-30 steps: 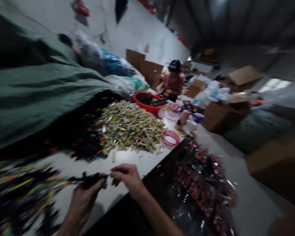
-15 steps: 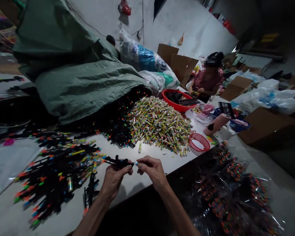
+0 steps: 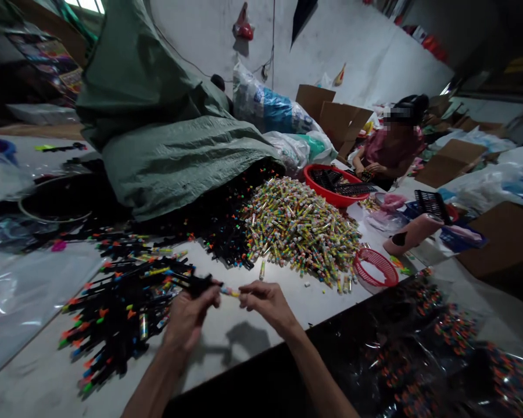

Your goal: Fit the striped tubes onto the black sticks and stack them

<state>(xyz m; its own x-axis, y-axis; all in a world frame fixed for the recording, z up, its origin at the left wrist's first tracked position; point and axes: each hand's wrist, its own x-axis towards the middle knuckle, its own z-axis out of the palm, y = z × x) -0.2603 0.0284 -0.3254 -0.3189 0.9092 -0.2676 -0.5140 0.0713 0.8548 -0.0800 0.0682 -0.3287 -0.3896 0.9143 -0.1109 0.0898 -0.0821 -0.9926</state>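
Note:
My left hand [image 3: 189,318] grips a black plastic piece [image 3: 198,284] with coloured tips, drawn from or matching the heap of black pieces [image 3: 126,307] just to its left. My right hand [image 3: 268,305] pinches a thin multicoloured tube [image 3: 230,292], which spans the small gap between my hands. Its far end meets the black piece, though the exact join is blurred. Beyond my hands, a large pile of similar tubes [image 3: 300,235] lies on the white table [image 3: 239,316]. A co-worker [image 3: 392,148] sits at the far side, hands near a red basin [image 3: 326,186].
A small red basket [image 3: 377,268] stands beside the pile, and a green tarpaulin sack [image 3: 174,159] slumps behind it. Packed goods in clear plastic [image 3: 418,348] lie below the table's near right edge. Cardboard boxes [image 3: 501,244] and plastic bags surround the far end.
My view has swung further level and slightly right since the earlier frames. My hands have drawn a little apart, and more of the tube now shows between them.

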